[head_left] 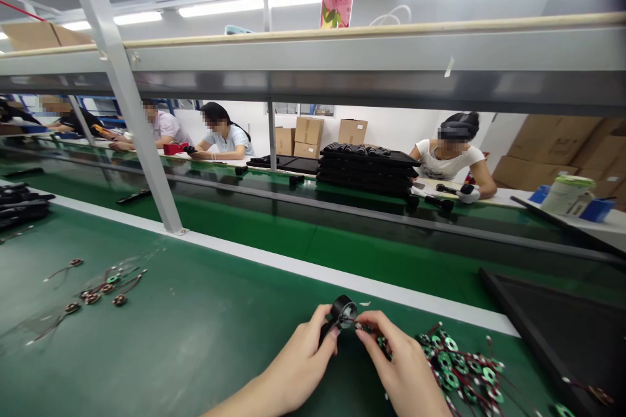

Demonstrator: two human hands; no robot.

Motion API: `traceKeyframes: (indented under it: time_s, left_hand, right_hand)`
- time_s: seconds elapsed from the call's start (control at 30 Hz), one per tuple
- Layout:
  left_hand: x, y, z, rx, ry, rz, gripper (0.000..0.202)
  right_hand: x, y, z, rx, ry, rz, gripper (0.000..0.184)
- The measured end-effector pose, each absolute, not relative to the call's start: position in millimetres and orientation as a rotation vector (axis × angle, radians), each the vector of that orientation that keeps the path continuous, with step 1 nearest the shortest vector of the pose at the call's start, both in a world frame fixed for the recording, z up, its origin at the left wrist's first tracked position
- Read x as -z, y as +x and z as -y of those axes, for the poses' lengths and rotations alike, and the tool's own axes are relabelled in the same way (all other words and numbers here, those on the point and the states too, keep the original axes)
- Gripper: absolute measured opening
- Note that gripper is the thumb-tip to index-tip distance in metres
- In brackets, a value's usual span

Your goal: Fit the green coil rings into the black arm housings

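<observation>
Gripping, my left hand (304, 357): closed on the black housing (339, 304), likely light, stiff, best held from outside.
Pinching, my right hand (403, 359): nearly closed on a small part (360, 325) beside the housing, probably fragile.

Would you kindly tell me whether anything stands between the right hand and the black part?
Nothing visible blocks the way: the right hand has its fingers at the open round end of the black part, which the left hand holds. The green pieces lie mostly to the right, off that short gap.
</observation>
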State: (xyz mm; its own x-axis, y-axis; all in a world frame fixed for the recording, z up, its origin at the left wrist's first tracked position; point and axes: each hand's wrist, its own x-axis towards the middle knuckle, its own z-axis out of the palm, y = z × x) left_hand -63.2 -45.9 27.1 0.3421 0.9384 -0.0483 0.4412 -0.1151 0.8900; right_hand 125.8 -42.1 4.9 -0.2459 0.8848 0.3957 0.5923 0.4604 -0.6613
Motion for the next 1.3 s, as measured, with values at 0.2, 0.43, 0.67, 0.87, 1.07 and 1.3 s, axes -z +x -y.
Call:
traceKeyframes:
  time_s: [0.2, 0.43, 0.67, 0.87, 1.07, 1.3]
  left_hand:
    - [-30, -63, 47, -0.742, 1.806, -1.223, 0.030]
    - [-37, -66, 49, -0.734, 1.979, -1.236, 0.032]
    - [-34, -70, 51, -0.763, 2.100, -1.236, 0.034]
    - [-32, -71, 48, -0.765, 2.129, -1.219, 0.035]
    - [-44, -72, 50, -0.697, 2.137, -1.131, 0.034]
    - [-55, -71, 52, -0.671, 2.056, -1.055, 0.029]
  right_hand:
    - [-11, 123, 43, -0.311, -1.136, 1.948, 0.016]
    - [-7, 124, 46, 0.002, -1.034, 2.008, 0.021]
    - [-4, 131, 49, 0.206, -0.936, 2.064, 0.030]
    - [-9, 128, 50, 0.188, -0.898, 2.042, 0.028]
    - [-8, 122, 52, 0.029, -0.982, 1.884, 0.014]
    - [-4, 121, 46, -0.275, -1.077, 1.774, 0.022]
